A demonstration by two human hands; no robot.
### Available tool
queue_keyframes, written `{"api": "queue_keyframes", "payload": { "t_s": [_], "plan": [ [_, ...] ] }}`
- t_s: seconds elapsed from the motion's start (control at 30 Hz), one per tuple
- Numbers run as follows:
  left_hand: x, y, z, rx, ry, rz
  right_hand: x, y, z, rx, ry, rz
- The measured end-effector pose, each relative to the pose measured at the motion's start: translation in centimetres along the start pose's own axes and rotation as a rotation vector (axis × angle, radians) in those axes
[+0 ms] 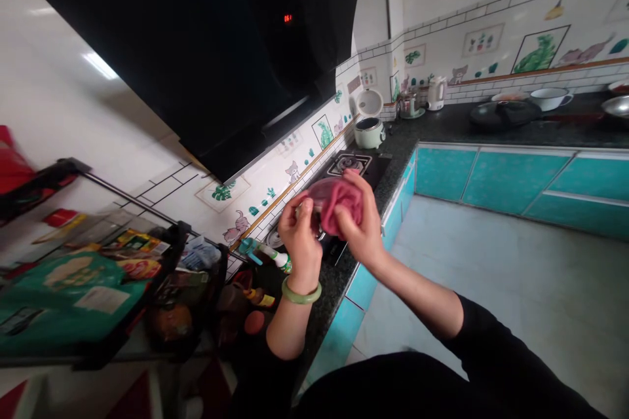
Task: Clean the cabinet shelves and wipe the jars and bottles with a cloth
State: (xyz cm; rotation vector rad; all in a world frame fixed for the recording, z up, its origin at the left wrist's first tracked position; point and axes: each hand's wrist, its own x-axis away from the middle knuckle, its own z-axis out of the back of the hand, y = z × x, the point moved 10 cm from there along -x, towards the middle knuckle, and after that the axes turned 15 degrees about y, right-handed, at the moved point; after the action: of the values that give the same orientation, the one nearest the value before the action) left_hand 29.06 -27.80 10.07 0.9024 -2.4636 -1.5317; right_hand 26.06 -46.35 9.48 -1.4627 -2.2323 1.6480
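Note:
Both my hands are raised over the stove end of the dark counter (442, 127), closed on the same things. My left hand (301, 236), with a green bangle at the wrist, grips a small round pinkish bowl (319, 195) by its near side. My right hand (361, 219) clutches a crumpled dark pink cloth (344, 204) pressed against the bowl. The gas hob (350, 163) lies just beyond and below them.
A black range hood (206, 52) hangs overhead. A rice cooker (369, 124), kettle (436, 91), wok (501, 112) and bowls stand along the counter. A rack with packets and bottles (98, 275) fills the left. Teal cabinets (515, 180) line the floor.

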Motion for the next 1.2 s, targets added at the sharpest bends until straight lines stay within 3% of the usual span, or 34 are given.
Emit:
{"api": "queue_keyframes", "payload": {
  "t_s": [0.07, 0.13, 0.33, 0.47, 0.57, 0.63, 0.73, 0.97, 1.2],
  "plan": [
    [0.4, 0.8, -0.2, -0.038, 0.006, -0.101, 1.1, -1.9, -0.4, 0.063, -0.072, 0.184],
    [0.6, 1.1, -0.5, -0.053, -0.022, -0.102, 0.8, -1.7, -0.5, 0.029, -0.128, 0.208],
    [0.3, 0.6, -0.4, 0.021, -0.075, 0.089, -2.3, 4.5, -1.1, -0.31, -0.285, -0.278],
    [0.4, 0.2, -0.3, 0.026, -0.087, 0.136, -2.1, 5.8, -1.1, -0.354, -0.302, -0.469],
    [0.6, 0.5, -0.4, -0.02, -0.075, 0.075, -1.6, 3.7, -0.9, -0.26, -0.332, -0.337],
    [0.8, 1.4, -0.3, -0.055, -0.051, -0.044, -1.4, 2.0, -0.6, -0.161, -0.331, -0.216],
    [1.4, 2.9, -0.5, -0.111, -0.051, -0.197, -1.2, 1.1, -0.1, -0.02, -0.325, -0.162],
    [1.6, 2.5, -0.6, -0.104, -0.143, 0.042, -1.3, 2.5, 0.3, -0.101, -0.439, -0.268],
    [1.7, 3.2, -0.6, -0.076, -0.176, 0.049, -1.5, 2.8, 0.6, -0.214, -0.496, -0.368]
  ]
}}
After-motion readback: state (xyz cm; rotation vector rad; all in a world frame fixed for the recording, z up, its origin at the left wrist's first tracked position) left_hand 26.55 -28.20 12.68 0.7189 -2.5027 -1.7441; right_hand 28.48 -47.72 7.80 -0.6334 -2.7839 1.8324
